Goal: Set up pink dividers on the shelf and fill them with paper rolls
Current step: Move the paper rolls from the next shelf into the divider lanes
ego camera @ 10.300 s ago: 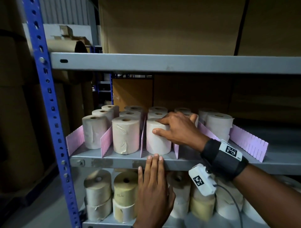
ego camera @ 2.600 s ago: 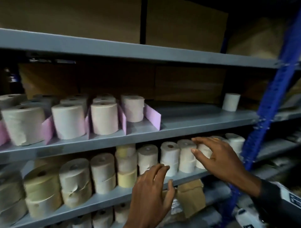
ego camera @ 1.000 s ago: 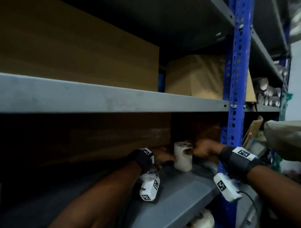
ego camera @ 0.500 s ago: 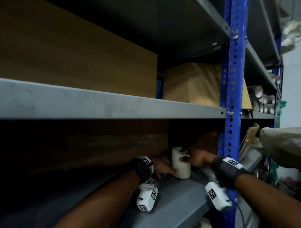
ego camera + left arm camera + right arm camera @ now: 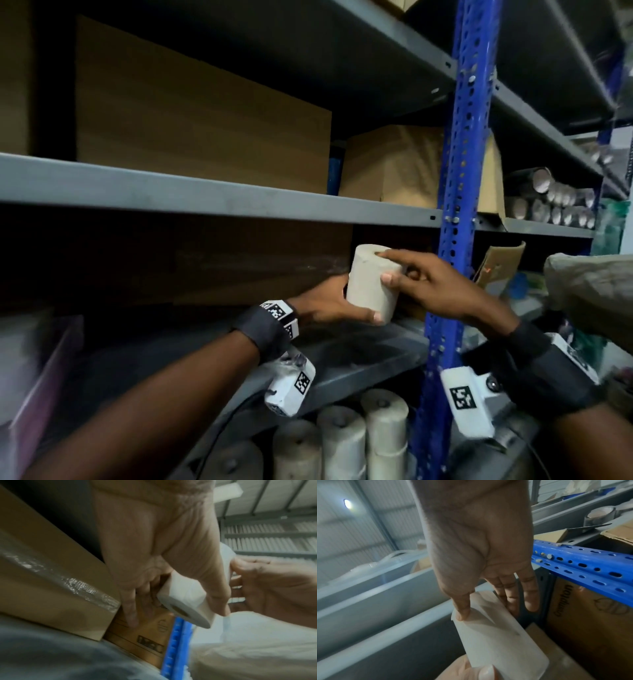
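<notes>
Head view: paper roll (image 5: 371,284) seemingly off shelf (image 5: 359,353).

We see a big brown cardboard box (image 5: 202,113) standing on the grey upper shelf board (image 5: 205,198), with a smaller brown carton (image 5: 390,164) just beside it to the right. A blue upright post (image 5: 459,171) full of holes runs down the front of the rack. Beyond the post we see dark tubes (image 5: 548,202) lying stacked on their sides, and a torn cardboard flap (image 5: 500,263) below them.
</notes>
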Demonstrator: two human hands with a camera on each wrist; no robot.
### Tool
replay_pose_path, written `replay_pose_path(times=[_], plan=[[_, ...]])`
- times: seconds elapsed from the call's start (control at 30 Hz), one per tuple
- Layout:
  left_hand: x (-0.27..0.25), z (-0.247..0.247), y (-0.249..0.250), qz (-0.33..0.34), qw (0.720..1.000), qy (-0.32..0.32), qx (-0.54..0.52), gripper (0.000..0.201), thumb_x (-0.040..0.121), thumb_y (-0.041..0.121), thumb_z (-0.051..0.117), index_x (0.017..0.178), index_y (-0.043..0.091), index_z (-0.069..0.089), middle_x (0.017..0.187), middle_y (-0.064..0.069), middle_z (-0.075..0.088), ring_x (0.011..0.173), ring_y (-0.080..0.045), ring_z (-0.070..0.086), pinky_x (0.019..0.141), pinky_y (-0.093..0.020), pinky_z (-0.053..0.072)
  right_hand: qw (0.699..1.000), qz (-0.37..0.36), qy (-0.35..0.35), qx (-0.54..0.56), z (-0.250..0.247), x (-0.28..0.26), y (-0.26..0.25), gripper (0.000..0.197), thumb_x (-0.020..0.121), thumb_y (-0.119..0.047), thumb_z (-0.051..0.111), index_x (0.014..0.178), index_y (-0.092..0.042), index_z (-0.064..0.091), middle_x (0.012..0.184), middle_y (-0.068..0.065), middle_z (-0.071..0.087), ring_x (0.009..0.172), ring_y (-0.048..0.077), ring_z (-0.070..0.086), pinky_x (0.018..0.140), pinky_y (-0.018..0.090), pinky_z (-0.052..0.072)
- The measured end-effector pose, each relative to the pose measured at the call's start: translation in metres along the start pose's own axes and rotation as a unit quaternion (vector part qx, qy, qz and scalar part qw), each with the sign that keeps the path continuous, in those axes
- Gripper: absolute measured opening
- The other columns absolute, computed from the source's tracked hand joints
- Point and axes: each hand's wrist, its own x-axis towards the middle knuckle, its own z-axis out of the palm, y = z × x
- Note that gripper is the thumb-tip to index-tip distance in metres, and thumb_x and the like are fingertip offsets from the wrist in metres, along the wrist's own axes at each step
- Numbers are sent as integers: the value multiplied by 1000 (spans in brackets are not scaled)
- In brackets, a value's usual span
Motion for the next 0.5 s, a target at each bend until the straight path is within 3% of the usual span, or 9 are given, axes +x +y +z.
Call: replay_pose_path(times=[0.07,0.17,0.23,0.37,0.5], plan=[[-26,10,16,6,1000,29,-2,56,81,4,84,130,16,60,126,-4,70,107,-7,66,92,-20,56,999,-8,-19,31,-6,-20,-15,47,90,-32,64,135,-24,55,128,-7,62,114,7,58,97,31,49],[-69,29,36,10,997,83,-6,54,78,8,88,124,19,62,116,6,73,103,-2,69,86,-18,56,993,-28,-52,102,-14,-47,-41,45,87,-33,64,131,-31,57,116,-16,66,98,-7,62,79,14,50],[-99,43,46,6,991,129,-13,55,75,14,90,123,16,64,114,2,75,106,-9,70,89,-29,60,985,-58,-59,151,-16,-63,-61,42,84,-32,65,126,-32,59,105,-22,69,89,-13,63,72,6,48],[-158,69,60,-2,977,213,-9,65,66,35,91,123,18,65,115,-1,74,106,-18,71,91,-43,60,969,-73,-71,226,-11,-87,-92,43,77,-36,69,120,-33,65,123,-8,65,113,5,62,92,27,53],[-217,88,73,-6,960,278,-14,67,68,37,90,126,22,62,117,0,73,108,-19,70,91,-49,60,965,-120,-97,213,-1,-107,-123,43,73,-47,69,115,-43,65,122,-21,63,115,-2,57,91,22,50]])
